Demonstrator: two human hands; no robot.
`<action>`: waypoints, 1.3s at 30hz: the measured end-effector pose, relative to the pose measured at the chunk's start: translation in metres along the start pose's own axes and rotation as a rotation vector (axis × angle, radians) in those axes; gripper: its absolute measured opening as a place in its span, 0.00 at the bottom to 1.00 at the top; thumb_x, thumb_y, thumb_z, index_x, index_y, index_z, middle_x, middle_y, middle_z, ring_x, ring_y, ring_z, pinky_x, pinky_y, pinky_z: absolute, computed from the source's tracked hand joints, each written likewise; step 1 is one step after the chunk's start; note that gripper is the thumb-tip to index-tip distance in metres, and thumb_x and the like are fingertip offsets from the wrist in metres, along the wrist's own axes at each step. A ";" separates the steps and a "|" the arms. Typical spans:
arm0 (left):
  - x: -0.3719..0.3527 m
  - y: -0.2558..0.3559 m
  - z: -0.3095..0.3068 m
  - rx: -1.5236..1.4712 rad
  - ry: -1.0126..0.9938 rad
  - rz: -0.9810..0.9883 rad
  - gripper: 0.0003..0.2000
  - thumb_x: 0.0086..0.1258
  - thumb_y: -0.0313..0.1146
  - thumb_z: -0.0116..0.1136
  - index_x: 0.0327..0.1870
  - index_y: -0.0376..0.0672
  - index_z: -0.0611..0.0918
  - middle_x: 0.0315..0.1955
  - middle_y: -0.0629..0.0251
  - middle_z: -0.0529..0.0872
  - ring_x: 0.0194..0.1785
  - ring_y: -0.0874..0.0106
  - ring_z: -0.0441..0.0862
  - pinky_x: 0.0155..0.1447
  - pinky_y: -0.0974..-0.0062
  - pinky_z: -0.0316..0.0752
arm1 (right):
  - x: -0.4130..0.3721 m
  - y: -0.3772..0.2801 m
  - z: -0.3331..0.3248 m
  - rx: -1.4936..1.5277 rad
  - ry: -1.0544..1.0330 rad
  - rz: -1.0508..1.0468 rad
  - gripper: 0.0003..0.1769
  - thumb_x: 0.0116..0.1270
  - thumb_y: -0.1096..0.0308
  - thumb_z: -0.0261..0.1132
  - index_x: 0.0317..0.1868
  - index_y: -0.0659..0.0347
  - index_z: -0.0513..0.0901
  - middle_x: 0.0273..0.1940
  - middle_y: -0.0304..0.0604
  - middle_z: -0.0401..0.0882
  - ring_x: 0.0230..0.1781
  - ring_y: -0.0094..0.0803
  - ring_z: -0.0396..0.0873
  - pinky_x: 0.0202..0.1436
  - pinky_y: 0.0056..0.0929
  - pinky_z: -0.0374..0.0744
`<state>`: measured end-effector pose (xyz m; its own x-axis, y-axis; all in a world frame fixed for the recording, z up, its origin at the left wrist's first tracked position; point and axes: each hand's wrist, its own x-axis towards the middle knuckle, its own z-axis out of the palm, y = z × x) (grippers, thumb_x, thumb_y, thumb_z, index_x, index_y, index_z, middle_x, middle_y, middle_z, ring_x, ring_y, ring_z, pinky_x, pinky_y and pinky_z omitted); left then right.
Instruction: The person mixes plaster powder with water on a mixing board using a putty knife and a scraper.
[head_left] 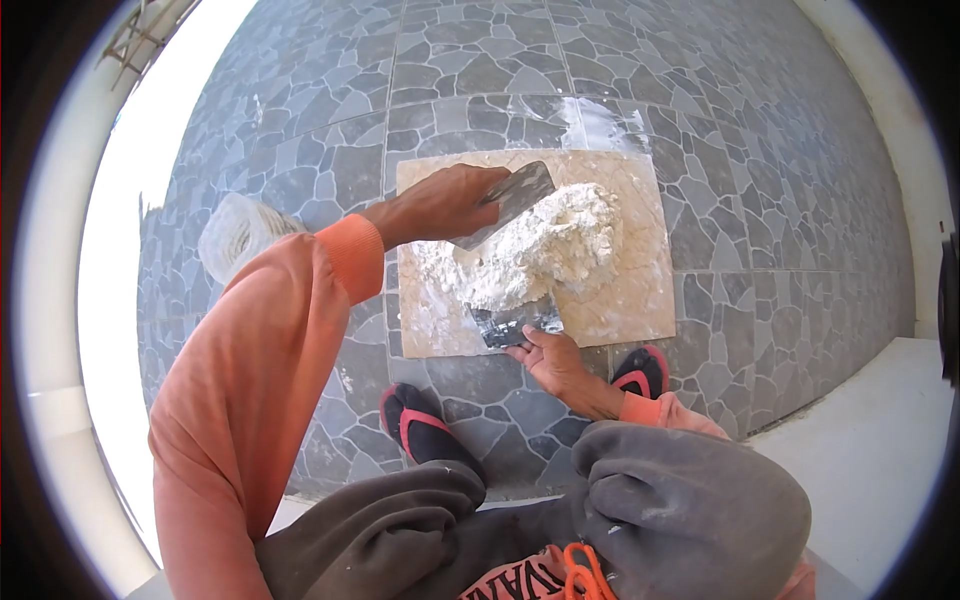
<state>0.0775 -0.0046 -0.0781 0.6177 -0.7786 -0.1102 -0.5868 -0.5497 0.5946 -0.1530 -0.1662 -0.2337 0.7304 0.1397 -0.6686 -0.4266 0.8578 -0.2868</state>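
Note:
A heap of white, lumpy powder or paste [560,240] lies on a beige square board [640,290] on the floor. My left hand [455,203] is closed round a wide grey scraper [522,192], whose blade leans against the heap's upper left side. At the near edge of the heap, my right hand [548,360] pinches a dark, white-smeared scraper blade [515,322] between thumb and fingers. White material touches the far edge of that blade.
A whitish translucent bag or container [240,238] stands left on the stone-patterned tiles [480,60]. White smears [605,128] mark the floor beyond the board. My feet in red-strapped sandals [415,420] are just below the board. A white ledge [860,420] is at right.

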 end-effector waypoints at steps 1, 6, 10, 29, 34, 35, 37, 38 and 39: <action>-0.002 -0.001 -0.002 -0.003 -0.013 -0.031 0.22 0.66 0.32 0.55 0.60 0.30 0.77 0.38 0.41 0.86 0.38 0.51 0.86 0.47 0.58 0.79 | -0.002 -0.002 0.003 0.007 -0.009 -0.002 0.17 0.70 0.80 0.59 0.58 0.66 0.72 0.54 0.50 0.79 0.58 0.47 0.78 0.66 0.63 0.74; -0.004 -0.002 -0.014 -0.027 -0.001 -0.092 0.21 0.65 0.32 0.56 0.59 0.31 0.77 0.36 0.42 0.86 0.36 0.53 0.86 0.44 0.59 0.79 | -0.007 -0.018 0.019 0.012 -0.001 -0.002 0.16 0.70 0.80 0.58 0.58 0.68 0.73 0.54 0.52 0.78 0.58 0.47 0.78 0.65 0.59 0.76; -0.006 0.009 -0.022 -0.061 -0.032 -0.088 0.19 0.65 0.31 0.55 0.56 0.32 0.78 0.33 0.44 0.86 0.33 0.55 0.85 0.42 0.59 0.78 | -0.006 -0.030 0.031 -0.016 -0.012 -0.030 0.16 0.70 0.79 0.57 0.57 0.72 0.71 0.54 0.55 0.78 0.57 0.49 0.78 0.64 0.57 0.78; 0.000 0.021 0.047 0.077 -0.045 0.013 0.09 0.61 0.27 0.52 0.40 0.34 0.78 0.35 0.44 0.85 0.41 0.45 0.83 0.48 0.49 0.76 | -0.023 -0.136 0.086 -0.685 0.003 -0.181 0.16 0.70 0.78 0.56 0.56 0.75 0.74 0.50 0.54 0.80 0.47 0.47 0.84 0.55 0.49 0.85; -0.007 0.005 0.016 -0.068 0.041 -0.195 0.10 0.64 0.30 0.52 0.42 0.34 0.79 0.29 0.43 0.84 0.34 0.46 0.82 0.42 0.53 0.75 | -0.036 -0.204 0.106 -1.380 0.088 -0.314 0.19 0.65 0.73 0.56 0.55 0.72 0.76 0.45 0.55 0.83 0.38 0.45 0.86 0.49 0.45 0.86; -0.009 0.000 0.013 -0.097 0.082 -0.195 0.11 0.64 0.31 0.53 0.42 0.34 0.79 0.28 0.43 0.84 0.33 0.46 0.82 0.41 0.54 0.75 | -0.035 -0.215 0.111 -1.625 0.125 -0.366 0.18 0.64 0.73 0.56 0.54 0.71 0.77 0.45 0.56 0.83 0.37 0.47 0.85 0.47 0.45 0.85; -0.012 -0.014 0.011 -0.145 0.130 -0.221 0.12 0.64 0.31 0.53 0.42 0.32 0.79 0.28 0.43 0.84 0.31 0.47 0.82 0.40 0.55 0.75 | -0.030 -0.229 0.120 -2.114 0.202 -0.466 0.18 0.62 0.72 0.57 0.52 0.69 0.78 0.44 0.60 0.84 0.37 0.50 0.85 0.44 0.46 0.84; -0.013 -0.020 0.011 -0.165 0.136 -0.246 0.12 0.64 0.31 0.53 0.43 0.32 0.79 0.27 0.43 0.83 0.31 0.47 0.82 0.40 0.55 0.74 | -0.025 -0.230 0.121 -2.231 0.178 -0.521 0.18 0.61 0.72 0.57 0.51 0.68 0.79 0.44 0.60 0.83 0.37 0.52 0.85 0.43 0.47 0.84; -0.013 -0.019 0.008 -0.185 0.142 -0.270 0.12 0.64 0.31 0.53 0.43 0.31 0.79 0.27 0.43 0.83 0.31 0.48 0.81 0.40 0.56 0.74 | -0.019 -0.227 0.123 -2.346 0.153 -0.577 0.17 0.61 0.71 0.57 0.50 0.67 0.79 0.44 0.61 0.83 0.37 0.53 0.85 0.42 0.48 0.83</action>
<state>0.0768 0.0140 -0.0944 0.8120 -0.5555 -0.1791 -0.2956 -0.6560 0.6944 -0.0047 -0.3022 -0.0712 0.9590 0.0777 -0.2725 -0.0008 -0.9609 -0.2767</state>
